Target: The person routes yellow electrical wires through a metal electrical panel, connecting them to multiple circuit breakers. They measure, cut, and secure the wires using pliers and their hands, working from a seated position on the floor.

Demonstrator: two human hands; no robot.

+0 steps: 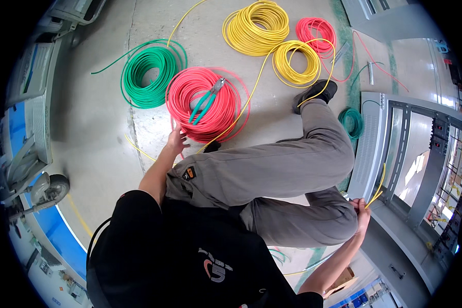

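Note:
My left hand (176,140) is at the near-left edge of a large red wire coil (226,110) on the floor, its fingers pinched on a strand of red wire. Across that coil lies a pair of cutting pliers (206,105) with green handles, jaws pointing away. Beside my bent knee at the right, my right hand (363,211) is closed on thin yellow wires (379,193); their ends stick up past the fingers toward a grey metal cabinet frame (374,149). Parts of the fingers on both hands are hidden.
A green coil (147,77) lies left of the red one. Farther off are two yellow coils (256,28) and a smaller red coil (315,36). Loose strands cross the floor near my shoe (315,94). A small green coil (350,123) leans by the cabinet. A wheel (56,188) stands left.

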